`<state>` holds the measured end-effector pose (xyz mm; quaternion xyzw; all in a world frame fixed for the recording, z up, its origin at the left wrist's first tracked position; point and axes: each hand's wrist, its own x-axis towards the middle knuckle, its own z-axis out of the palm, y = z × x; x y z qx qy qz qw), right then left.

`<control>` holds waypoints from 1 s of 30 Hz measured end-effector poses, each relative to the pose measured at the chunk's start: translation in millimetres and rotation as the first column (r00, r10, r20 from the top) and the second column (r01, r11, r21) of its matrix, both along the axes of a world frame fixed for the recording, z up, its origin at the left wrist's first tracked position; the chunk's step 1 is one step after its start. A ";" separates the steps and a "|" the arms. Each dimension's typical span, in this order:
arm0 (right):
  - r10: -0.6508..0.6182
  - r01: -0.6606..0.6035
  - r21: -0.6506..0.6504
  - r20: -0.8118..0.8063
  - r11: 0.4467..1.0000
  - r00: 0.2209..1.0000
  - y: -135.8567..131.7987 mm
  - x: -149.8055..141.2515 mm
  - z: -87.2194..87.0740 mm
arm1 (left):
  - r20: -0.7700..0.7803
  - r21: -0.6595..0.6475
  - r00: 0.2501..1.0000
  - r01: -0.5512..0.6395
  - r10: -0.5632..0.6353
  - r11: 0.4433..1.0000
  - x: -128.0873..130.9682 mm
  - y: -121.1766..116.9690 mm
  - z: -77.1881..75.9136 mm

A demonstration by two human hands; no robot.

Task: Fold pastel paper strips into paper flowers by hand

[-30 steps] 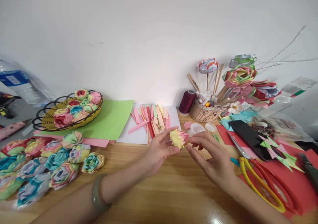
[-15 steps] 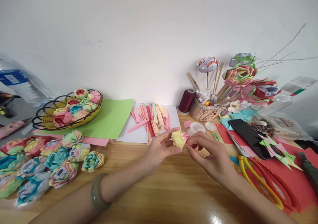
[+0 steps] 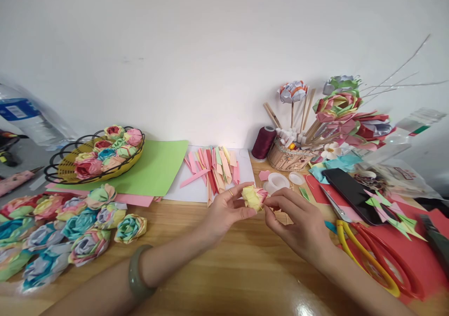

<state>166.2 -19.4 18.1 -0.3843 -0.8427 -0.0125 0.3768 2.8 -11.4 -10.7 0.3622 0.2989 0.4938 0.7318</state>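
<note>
Between the thumb and fingers of my left hand (image 3: 224,214) is a small yellow and pink paper flower (image 3: 251,197), lifted above the wooden table. My right hand (image 3: 298,219) is close against the flower's right side, with thumb and forefinger pinched together. What that pinch holds is too small to make out; a thin pale strand shows just below the right fingers. Behind the hands, folded paper strips (image 3: 220,166) in pink, red, peach and green lie piled on a white sheet (image 3: 175,192).
Finished paper flowers (image 3: 84,222) cover the table's left side, beside a yellow basket (image 3: 66,168) of more flowers. At the right are scissors (image 3: 372,260), a black phone (image 3: 351,194), red paper (image 3: 396,255) and a thread spool (image 3: 264,143) near a stick-filled holder (image 3: 291,157).
My right fingertips have drawn slightly away from the flower, to the right and down. My left hand keeps its hold on the flower, almost unmoved.
</note>
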 end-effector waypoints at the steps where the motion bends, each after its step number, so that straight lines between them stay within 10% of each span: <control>1: -0.011 0.011 0.026 0.006 1.000 1.000 -0.7 -0.4 -0.5 | -0.002 -0.002 1.000 -0.007 0.007 1.000 0.4 0.1 0.1; 6: 0.057 -0.074 -0.151 -0.116 0.986 0.992 -2.6 -1.5 5.9 | -0.015 -0.016 1.000 -0.020 0.020 1.000 0.8 0.6 0.9; 13: 0.049 -0.206 -0.591 -0.271 0.780 0.961 3.8 1.1 20.0 | 0.011 -0.038 0.999 -0.038 0.038 0.999 -0.3 0.9 2.1; 30: 0.025 -0.205 -0.633 -0.281 0.746 0.959 6.5 3.4 14.2 | -0.008 -0.016 1.000 0.006 -0.006 1.000 -1.0 1.0 -0.7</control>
